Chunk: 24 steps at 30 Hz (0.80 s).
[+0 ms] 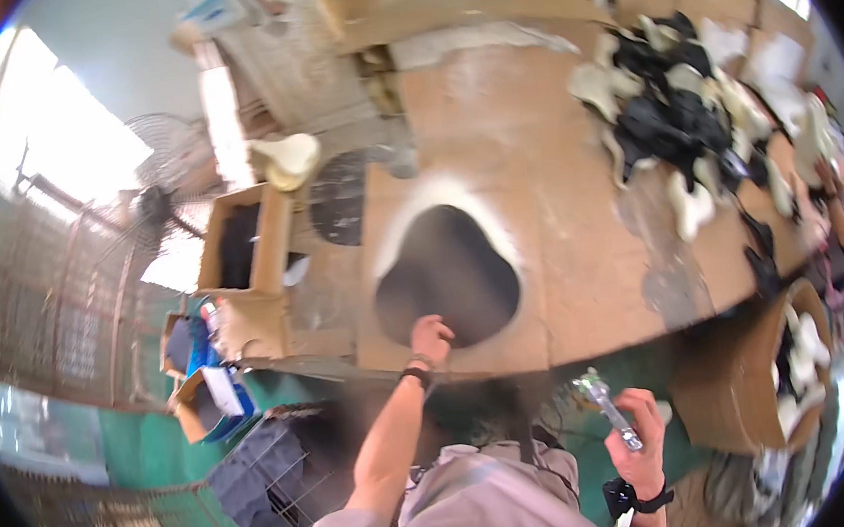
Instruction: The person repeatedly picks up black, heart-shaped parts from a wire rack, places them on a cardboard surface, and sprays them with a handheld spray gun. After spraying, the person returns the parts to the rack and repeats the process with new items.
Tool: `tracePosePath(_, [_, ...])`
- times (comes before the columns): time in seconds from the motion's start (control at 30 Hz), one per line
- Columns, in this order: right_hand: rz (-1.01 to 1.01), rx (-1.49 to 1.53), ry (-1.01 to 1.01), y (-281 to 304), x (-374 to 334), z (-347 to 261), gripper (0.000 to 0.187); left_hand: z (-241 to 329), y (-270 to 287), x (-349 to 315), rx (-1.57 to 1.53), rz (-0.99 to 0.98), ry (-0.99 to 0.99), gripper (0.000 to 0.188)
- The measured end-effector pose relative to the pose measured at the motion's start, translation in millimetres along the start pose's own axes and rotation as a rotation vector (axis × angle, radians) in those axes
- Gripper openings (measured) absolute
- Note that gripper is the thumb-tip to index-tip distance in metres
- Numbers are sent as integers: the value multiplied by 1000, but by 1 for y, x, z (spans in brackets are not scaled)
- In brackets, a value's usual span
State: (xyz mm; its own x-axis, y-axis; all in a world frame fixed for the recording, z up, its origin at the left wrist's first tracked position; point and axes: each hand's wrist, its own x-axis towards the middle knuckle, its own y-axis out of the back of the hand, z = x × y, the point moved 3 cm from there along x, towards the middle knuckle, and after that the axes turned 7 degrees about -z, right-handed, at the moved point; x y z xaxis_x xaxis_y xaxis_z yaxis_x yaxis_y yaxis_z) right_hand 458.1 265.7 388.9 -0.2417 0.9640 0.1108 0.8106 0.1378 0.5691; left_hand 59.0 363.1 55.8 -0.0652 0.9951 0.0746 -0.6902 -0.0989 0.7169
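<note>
A dark, saddle-shaped cover piece [448,271] lies flat on the cardboard-topped table [584,279], with whitish residue on the cardboard around its outline. My left hand [433,338] is at its near edge, fingers bent and closed on the edge; the fingertips are small and partly hidden. Off the table's front edge, my right hand [640,435] grips a metal spray gun [608,410], its head pointing up and to the left.
Black and cream saddle pads [670,111] are heaped at the right, near another person's arm [836,212]. A cardboard box [728,377] of cream pads stands below. Leftward are a box of dark pieces [275,241], a cream pad [292,157] and a fan [161,201].
</note>
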Motion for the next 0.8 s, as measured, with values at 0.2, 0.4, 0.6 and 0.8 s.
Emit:
tracePosePath(0.2, [-186,149,-165,10,-57,-57,69,7,12,1,-159,40,67,24])
tracePosePath(0.4, [-278,32,-181,0,-68,-94,60,-6,29,-65,-545,76,89,27])
tracePosePath(0.6, [-240,17,-89,-14,-49,-101,53,-22,62,-203,-558,-88,489,15])
tracePosePath(0.8, [-191,-35,-5,-26,-22,-112,55,-120,17,-389,-598,-180,1183,5])
